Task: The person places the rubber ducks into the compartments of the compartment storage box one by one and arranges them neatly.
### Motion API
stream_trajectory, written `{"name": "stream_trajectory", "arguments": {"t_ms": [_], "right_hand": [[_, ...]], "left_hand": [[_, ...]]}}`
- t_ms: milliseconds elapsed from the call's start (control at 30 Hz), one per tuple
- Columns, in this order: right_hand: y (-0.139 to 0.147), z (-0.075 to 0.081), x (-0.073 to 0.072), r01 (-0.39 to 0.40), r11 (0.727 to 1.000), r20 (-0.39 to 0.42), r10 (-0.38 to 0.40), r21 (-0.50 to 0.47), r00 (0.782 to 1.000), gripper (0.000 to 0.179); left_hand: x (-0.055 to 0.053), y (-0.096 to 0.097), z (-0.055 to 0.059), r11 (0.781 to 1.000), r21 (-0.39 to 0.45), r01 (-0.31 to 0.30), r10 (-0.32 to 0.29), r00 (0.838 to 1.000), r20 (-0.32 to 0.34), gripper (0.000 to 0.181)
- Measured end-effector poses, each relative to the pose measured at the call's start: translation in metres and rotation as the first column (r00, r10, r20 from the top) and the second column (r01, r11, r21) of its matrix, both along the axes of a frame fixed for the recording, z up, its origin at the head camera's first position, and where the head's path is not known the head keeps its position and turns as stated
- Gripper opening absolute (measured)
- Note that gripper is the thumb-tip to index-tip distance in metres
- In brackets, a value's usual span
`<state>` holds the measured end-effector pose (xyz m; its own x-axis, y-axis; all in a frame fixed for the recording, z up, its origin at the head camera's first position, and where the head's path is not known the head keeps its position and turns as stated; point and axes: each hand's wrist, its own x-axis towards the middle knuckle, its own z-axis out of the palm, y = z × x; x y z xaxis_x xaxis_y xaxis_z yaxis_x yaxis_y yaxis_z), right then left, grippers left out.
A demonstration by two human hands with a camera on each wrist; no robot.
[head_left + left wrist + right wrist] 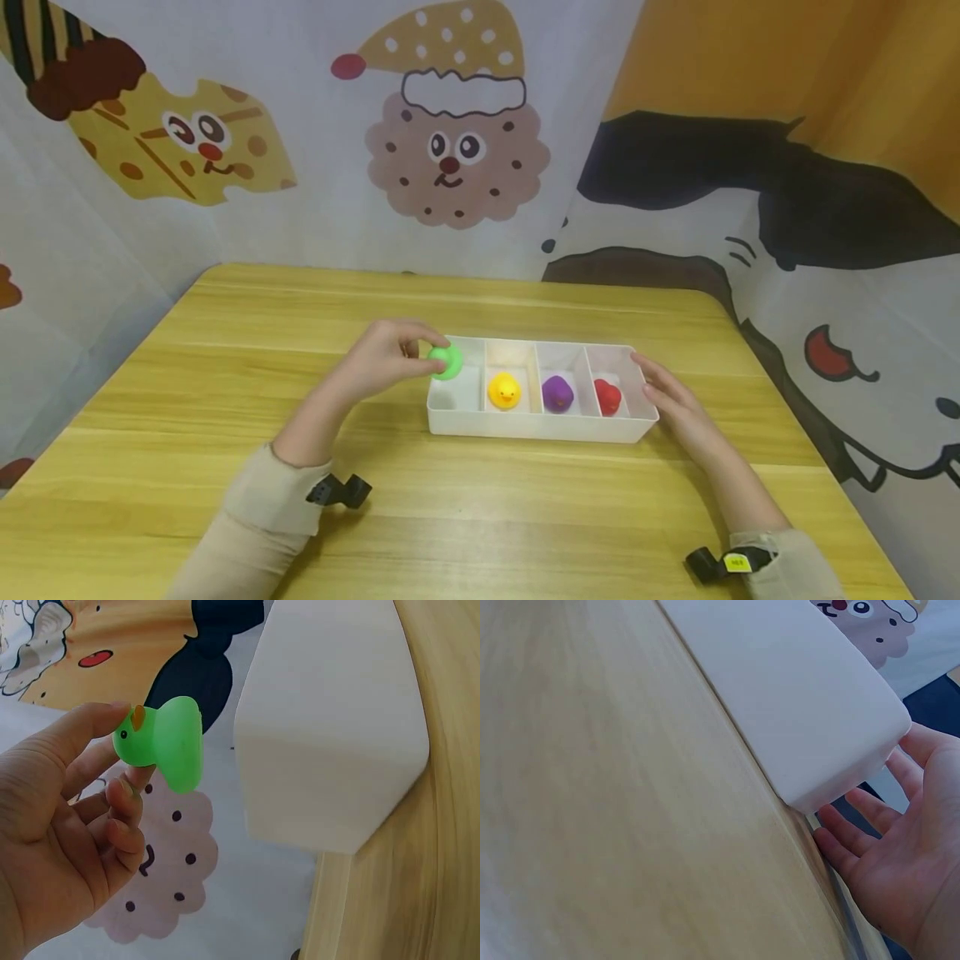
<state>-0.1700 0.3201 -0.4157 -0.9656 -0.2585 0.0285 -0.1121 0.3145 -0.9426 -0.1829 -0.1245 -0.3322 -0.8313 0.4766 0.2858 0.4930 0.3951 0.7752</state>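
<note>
My left hand (378, 358) pinches a small green rubber duck (178, 742) between thumb and fingertips, over the left compartment of a white divided box (540, 427). In the left wrist view the duck's orange beak points up. A yellow duck (505, 390) sits in the second compartment. To its right come a purple toy (558, 393) and then a red one (607, 397), each in its own compartment. With relaxed fingers, my right hand (681, 410) touches the box's right end; in the right wrist view its fingertips are against the end wall (855, 776).
The box stands on a wood-grain table (480, 508), whose far edge meets a curtain (315, 233) printed with cartoon figures. A small black camera is strapped at each wrist, over beige sleeves (262, 500).
</note>
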Motion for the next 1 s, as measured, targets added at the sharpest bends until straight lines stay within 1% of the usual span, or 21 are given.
{"name": "stream_trajectory", "arguments": {"t_ms": [167,400,500,700,867,1000], "right_hand": [[0.0,0.0,0.001,-0.001,1.0,0.004,0.001,0.0,1.0,0.052],[0.001,0.0,0.001,-0.002,1.0,-0.005,0.002,0.022,1.0,0.052],[0.002,0.0,0.001,-0.001,1.0,-0.006,0.001,0.027,1.0,0.051],[0.003,0.0,0.001,-0.011,1.0,-0.01,0.011,0.002,1.0,0.051],[0.003,0.0,0.0,-0.016,1.0,-0.012,0.016,-0.013,1.0,0.051],[0.003,0.0,0.0,-0.014,1.0,-0.009,0.014,-0.005,1.0,0.051]], "left_hand": [[-0.006,0.011,-0.003,1.0,-0.011,0.018,-0.018,1.0,0.022,0.024],[-0.01,0.021,-0.009,0.999,-0.034,0.023,-0.02,0.996,0.082,0.023],[-0.011,0.023,-0.012,0.998,-0.047,0.031,-0.027,0.996,0.086,0.022],[-0.014,0.025,-0.02,0.995,-0.089,0.037,-0.032,0.998,0.059,0.023],[-0.018,0.027,-0.026,0.992,-0.12,0.022,-0.014,0.997,0.07,0.024],[-0.019,0.028,-0.029,0.991,-0.135,0.019,-0.01,0.997,0.07,0.025]]}}
